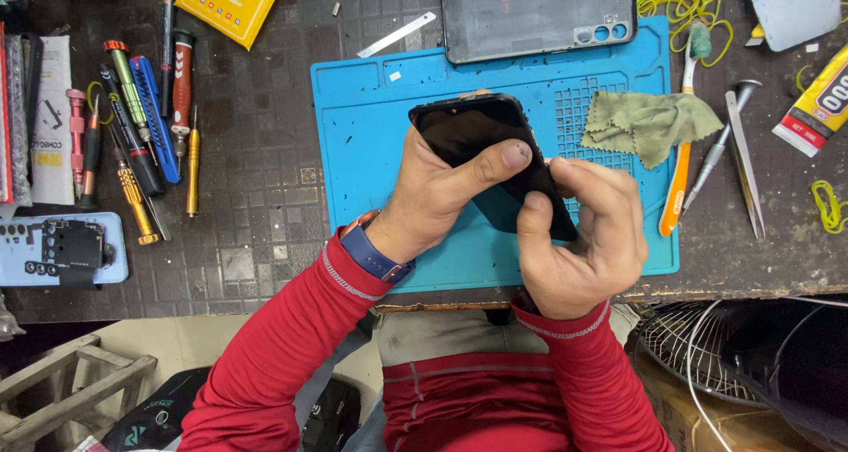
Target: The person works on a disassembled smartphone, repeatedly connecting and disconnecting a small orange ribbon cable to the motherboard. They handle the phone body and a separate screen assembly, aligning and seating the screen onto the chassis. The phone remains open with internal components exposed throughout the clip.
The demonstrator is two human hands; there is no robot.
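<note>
A black smartphone (473, 130) is held tilted above a blue work mat (380, 125). My left hand (437, 196) grips its lower left side, thumb laid across the dark glass. My right hand (587, 236) holds the phone's right edge, fingers curled around it and thumb pressing near the lower corner. Both arms wear red sleeves, and a blue watch strap (375, 253) is on my left wrist. The phone's lower end is hidden behind my hands.
A grey phone back cover (534, 15) lies at the mat's top edge. A green cloth (649, 121), an orange-handled brush (680, 165) and metal tweezers (742, 156) lie to the right. Several screwdrivers (141, 134) are at left, a glue tube (817, 103) far right.
</note>
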